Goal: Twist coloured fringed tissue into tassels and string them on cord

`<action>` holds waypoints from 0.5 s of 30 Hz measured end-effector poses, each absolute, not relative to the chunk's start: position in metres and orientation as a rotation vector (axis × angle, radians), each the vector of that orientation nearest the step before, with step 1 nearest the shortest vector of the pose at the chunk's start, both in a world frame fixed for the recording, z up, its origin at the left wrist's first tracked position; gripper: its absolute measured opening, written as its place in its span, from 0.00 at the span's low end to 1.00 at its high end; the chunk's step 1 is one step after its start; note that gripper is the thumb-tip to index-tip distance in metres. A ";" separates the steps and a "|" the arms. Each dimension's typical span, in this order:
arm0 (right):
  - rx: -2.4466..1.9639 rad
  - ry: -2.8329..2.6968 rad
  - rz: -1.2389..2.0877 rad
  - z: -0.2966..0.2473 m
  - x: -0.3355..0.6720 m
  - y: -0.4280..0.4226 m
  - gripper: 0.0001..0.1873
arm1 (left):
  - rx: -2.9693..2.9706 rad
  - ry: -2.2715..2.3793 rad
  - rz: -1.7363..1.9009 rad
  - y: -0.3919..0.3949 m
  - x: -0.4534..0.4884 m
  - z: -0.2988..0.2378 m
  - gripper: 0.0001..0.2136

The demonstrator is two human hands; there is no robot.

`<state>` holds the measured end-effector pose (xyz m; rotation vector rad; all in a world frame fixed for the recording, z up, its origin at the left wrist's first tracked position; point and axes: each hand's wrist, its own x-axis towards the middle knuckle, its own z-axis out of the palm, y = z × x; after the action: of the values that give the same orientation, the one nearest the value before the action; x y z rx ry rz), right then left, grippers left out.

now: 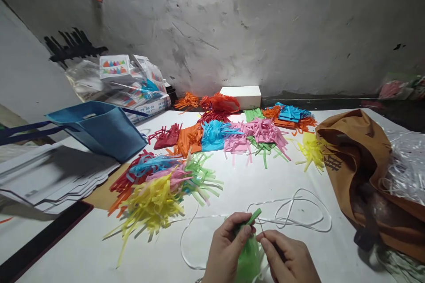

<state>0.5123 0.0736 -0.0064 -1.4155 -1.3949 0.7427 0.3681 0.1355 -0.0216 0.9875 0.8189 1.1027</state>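
Near the front edge of the table, my left hand (229,241) is closed round a green fringed paper piece (248,258), pinching its folded top. My right hand (287,252), just beside it, pinches a thin, brownish needle-like strand (261,225) whose far end meets the folded green tip. Whether this strand is a needle or a wire I cannot tell. White cord (323,219) lies in loops behind my hands and runs left toward a bunch of yellow fringed tassels (154,203). My palms hide part of the green piece.
Rows of colourful fringed tassels (212,135) lie across the table's middle. At left stand a blue fabric bag (99,130), stacked white sheets (56,172) and plastic-wrapped printed packs (114,66). A brown bag (348,141) is on the right; a white box (245,96) stands by the wall.
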 end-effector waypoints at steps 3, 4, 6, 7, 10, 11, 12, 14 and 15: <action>-1.416 -1.479 0.729 -0.004 0.515 0.075 0.25 | 1.238 0.811 1.168 0.136 0.364 -0.023 0.11; -1.412 -1.486 0.752 -0.003 0.516 0.075 0.26 | 1.326 0.806 1.182 0.136 0.363 -0.023 0.09; -1.409 -1.427 0.859 0.000 0.518 0.075 0.25 | 1.456 0.807 1.198 0.134 0.360 -0.025 0.08; -1.408 -1.371 0.938 0.001 0.520 0.074 0.25 | 1.494 0.814 1.204 0.133 0.358 -0.025 0.08; -1.386 -1.191 1.199 0.000 0.522 0.074 0.28 | 1.615 0.760 1.208 0.132 0.356 -0.024 0.08; -1.370 -1.141 1.271 -0.002 0.523 0.075 0.29 | 1.675 0.709 1.210 0.132 0.356 -0.023 0.08; -1.344 -1.095 1.331 -0.004 0.524 0.076 0.30 | 1.738 0.650 1.213 0.133 0.356 -0.021 0.08; -1.273 -1.008 1.431 -0.006 0.526 0.078 0.33 | 1.846 0.546 1.237 0.135 0.357 -0.018 0.10; -1.233 -0.975 1.475 -0.006 0.528 0.079 0.35 | 1.896 0.504 1.257 0.136 0.357 -0.016 0.11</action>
<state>0.5277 0.0788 -0.0065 -1.2327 -0.9755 1.4753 0.3568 0.1362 -0.0164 1.8956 0.5038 1.2572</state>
